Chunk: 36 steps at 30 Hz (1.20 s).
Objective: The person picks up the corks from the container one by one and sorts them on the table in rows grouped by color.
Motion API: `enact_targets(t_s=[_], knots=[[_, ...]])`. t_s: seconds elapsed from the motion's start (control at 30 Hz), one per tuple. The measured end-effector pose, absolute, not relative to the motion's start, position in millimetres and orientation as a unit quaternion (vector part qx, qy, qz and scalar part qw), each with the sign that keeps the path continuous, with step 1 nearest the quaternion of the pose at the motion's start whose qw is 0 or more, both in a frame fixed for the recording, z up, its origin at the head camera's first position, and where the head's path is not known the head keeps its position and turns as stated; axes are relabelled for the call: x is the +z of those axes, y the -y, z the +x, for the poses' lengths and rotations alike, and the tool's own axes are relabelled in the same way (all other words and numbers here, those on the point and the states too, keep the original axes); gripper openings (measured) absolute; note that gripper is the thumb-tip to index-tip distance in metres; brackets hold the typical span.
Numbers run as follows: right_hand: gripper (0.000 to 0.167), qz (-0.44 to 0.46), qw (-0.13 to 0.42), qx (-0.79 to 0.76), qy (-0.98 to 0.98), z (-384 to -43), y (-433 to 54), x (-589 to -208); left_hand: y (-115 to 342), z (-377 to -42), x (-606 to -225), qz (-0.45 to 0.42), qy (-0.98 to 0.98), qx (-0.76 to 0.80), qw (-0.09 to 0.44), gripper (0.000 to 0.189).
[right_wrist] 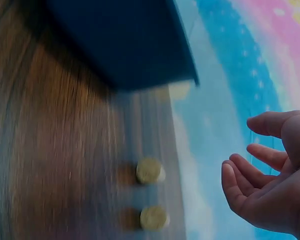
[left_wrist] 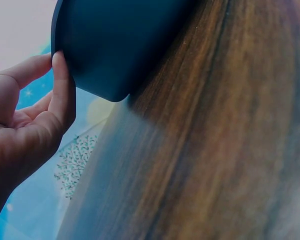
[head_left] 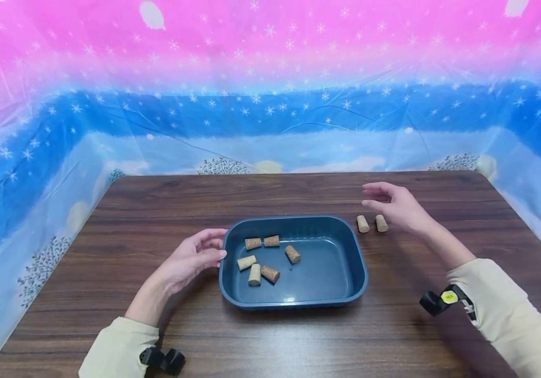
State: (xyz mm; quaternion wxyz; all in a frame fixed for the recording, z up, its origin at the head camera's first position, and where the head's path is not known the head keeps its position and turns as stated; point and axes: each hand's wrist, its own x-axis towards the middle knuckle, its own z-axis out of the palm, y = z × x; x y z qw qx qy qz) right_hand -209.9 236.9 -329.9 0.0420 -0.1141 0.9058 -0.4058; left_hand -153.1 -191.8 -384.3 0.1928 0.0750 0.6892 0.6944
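Observation:
A dark blue plastic basin [head_left: 294, 303] stands in the middle of the table, with several corks [head_left: 292, 254] lying in it, mostly toward its left half. At the basin's left end, my left hand [head_left: 190, 260] holds the rim with thumb and fingertips; the left wrist view shows these fingertips [left_wrist: 60, 59] right at the edge. My right hand [head_left: 400, 209] hovers beyond the basin's right end, its fingers loosely bent and nothing in them. Below and beside that hand, two pale corks, a left one [head_left: 362, 224] and a right one [head_left: 381, 223], stand on the table.
The dark wood-grain table [head_left: 270, 341] ends at a straight far edge. Behind it hangs a pink and blue cloth [head_left: 270, 115] with snowflakes, also along both sides. Black wrist cameras sit on the left sleeve [head_left: 119, 346] and the right sleeve [head_left: 507, 304].

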Motion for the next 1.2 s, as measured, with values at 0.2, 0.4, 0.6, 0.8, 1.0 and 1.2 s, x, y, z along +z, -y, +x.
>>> enact_targets(t_s=[0.2, 0.4, 0.6, 0.8, 1.0, 1.2], knots=[[0.047, -0.136, 0.046, -0.417, -0.897, -200.0, -211.3, -322.1, 193.0, -151.9, -385.5, 0.074, -0.691, 0.693, 0.193, 0.056], [0.043, -0.163, 0.057, -0.418, -0.892, -194.5, -190.1, -322.8, 192.9, -151.4, -386.6, 0.072, -0.691, 0.693, 0.194, 0.056], [0.039, -0.198, 0.068, -0.414, -0.886, -187.1, -169.2, -325.8, 193.0, -151.2, -385.9, 0.073, -0.691, 0.693, 0.195, 0.056], [0.039, -0.232, 0.091, -0.397, -0.883, -181.4, -149.1, -329.9, 192.8, -151.9, -385.4, 0.074, -0.69, 0.693, 0.196, 0.055], [0.037, -0.25, 0.137, -0.373, -0.883, -179.9, -133.5, -335.2, 193.3, -152.2, -385.0, 0.076, -0.69, 0.692, 0.195, 0.055], [0.034, -0.27, 0.172, -0.361, -0.876, -178.7, -120.8, -336.5, 192.2, -153.7, -384.7, 0.073, -0.694, 0.69, 0.195, 0.055]])
